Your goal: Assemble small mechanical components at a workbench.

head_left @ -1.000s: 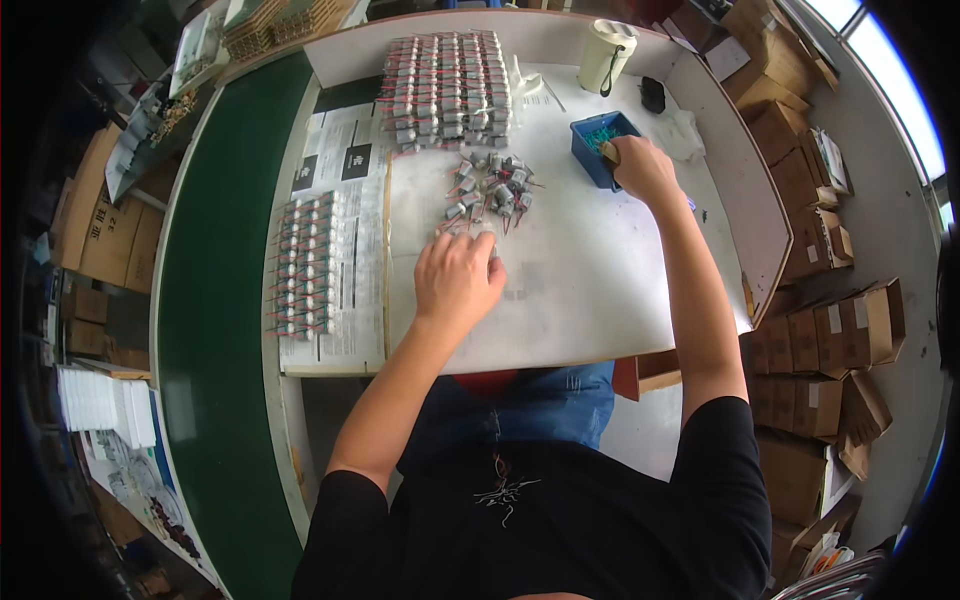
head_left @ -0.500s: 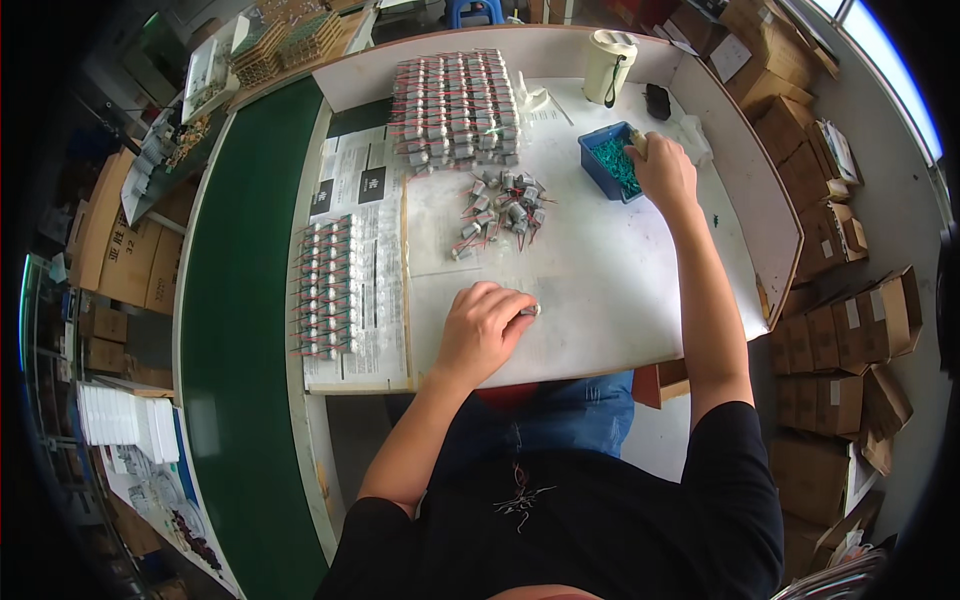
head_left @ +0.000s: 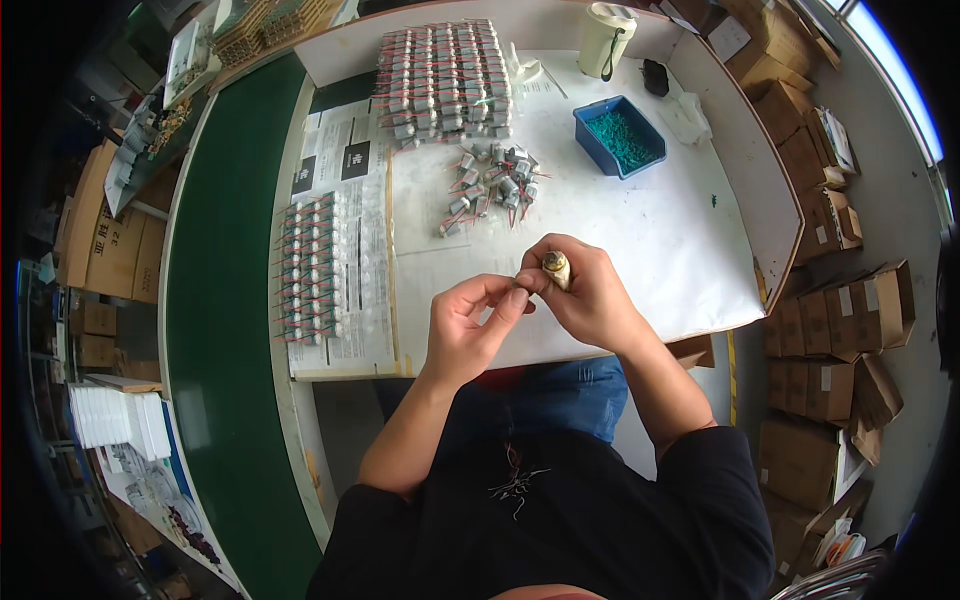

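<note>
My left hand (head_left: pixel 468 325) is closed in a pinch near the front of the white table (head_left: pixel 630 255). A small motor, almost wholly covered by the fingers, sits in that pinch. Against its fingertips is my right hand (head_left: pixel 585 290), wrapped round a cream tool handle (head_left: pixel 557 268) with a brownish metal-like end facing up. The tool's other end is hidden. Beyond the hands lies a loose heap of small grey motors (head_left: pixel 512 178) with red wires. A blue bin (head_left: pixel 648 163) of tiny green pieces stands at the far right.
Many motors stand in a stacked block (head_left: pixel 440 85) at the back and in rows (head_left: pixel 310 270) on the left. A cream cup (head_left: pixel 606 42) and a black object (head_left: pixel 655 77) are near the back wall. A green strip (head_left: pixel 235 300) runs along the left, cardboard boxes (head_left: pixel 830 330) on the right.
My right hand has come back from the blue bin with the tool handle and now meets my left hand. The left hand has turned inward. The whole view has shifted slightly.
</note>
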Motion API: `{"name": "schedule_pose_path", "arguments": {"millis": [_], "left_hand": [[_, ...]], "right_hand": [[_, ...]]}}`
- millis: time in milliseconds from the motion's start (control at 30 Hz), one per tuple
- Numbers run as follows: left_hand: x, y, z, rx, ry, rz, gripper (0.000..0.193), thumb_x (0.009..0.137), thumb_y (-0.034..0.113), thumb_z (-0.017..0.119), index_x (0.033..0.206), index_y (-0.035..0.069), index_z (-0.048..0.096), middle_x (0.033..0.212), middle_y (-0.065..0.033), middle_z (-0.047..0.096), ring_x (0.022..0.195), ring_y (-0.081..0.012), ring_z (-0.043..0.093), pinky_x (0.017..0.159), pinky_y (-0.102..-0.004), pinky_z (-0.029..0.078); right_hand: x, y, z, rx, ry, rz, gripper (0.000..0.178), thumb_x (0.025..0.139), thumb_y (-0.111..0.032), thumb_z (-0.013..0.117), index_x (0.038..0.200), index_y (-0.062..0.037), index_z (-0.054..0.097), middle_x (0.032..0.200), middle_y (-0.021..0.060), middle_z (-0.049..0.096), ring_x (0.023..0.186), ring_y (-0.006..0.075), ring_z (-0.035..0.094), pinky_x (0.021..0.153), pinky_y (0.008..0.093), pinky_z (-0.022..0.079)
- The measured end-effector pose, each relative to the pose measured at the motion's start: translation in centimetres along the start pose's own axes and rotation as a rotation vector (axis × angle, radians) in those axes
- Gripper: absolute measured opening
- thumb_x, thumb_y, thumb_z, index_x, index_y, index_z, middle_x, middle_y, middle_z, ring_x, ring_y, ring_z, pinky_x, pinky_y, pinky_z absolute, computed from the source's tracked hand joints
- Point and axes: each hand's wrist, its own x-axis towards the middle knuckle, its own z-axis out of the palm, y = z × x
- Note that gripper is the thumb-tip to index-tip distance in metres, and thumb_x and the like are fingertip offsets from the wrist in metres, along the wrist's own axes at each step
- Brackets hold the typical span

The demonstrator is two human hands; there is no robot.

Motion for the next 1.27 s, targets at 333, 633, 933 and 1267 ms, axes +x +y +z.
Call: {"name": "schedule_pose_path", "arguments": {"millis": [333,633,933,1267], "left_hand": [[0.0,-0.3,-0.6,-0.299,0.001,-0.070,0.022,0.107,0.015,0.067,0.112,-0.005,0.074,0.101,-0.0098,0.077,0.091,-0.0157,0.073,0.086,-0.0310,0.059],[-0.2,-0.6,0.2,-0.325,0.062,-0.063,0.026,0.104,0.020,0.072,0.112,-0.005,0.074,0.100,-0.0091,0.077,0.090,-0.0168,0.073,0.083,-0.0317,0.059],[1.7,-2.7,-2.0,0.872,0.088,0.331,0.022,0.086,0.015,0.084,0.105,0.008,0.076,0.097,-0.0068,0.077,0.103,-0.0292,0.070,0.090,-0.0433,0.052],[1.6,-4.6,-2.4,0.915,0.076,0.374,0.016,0.083,0.013,0.084,0.098,0.012,0.076,0.091,-0.0041,0.077,0.106,-0.0283,0.070,0.095,-0.0447,0.051]], "right_hand": [[-0.7,0.3,0.2,0.403,-0.025,0.167,0.012,0.098,-0.008,0.078,0.104,0.0001,0.071,0.089,0.0049,0.075,0.075,0.0092,0.065,0.064,0.0265,0.050],[-1.7,0.3,1.6,0.576,0.092,0.096,0.013,0.097,-0.007,0.079,0.107,-0.0013,0.072,0.089,0.0019,0.073,0.071,0.0054,0.062,0.057,0.0211,0.047],[2.1,2.3,-2.4,0.223,-0.077,0.411,0.012,0.101,-0.008,0.071,0.108,0.0015,0.072,0.082,0.0012,0.068,0.065,0.0070,0.060,0.053,0.0221,0.046],[3.8,3.8,-1.8,-0.073,-0.400,0.522,0.013,0.097,-0.009,0.072,0.106,-0.0009,0.075,0.083,0.0016,0.069,0.070,0.0079,0.063,0.054,0.0252,0.048]]}}
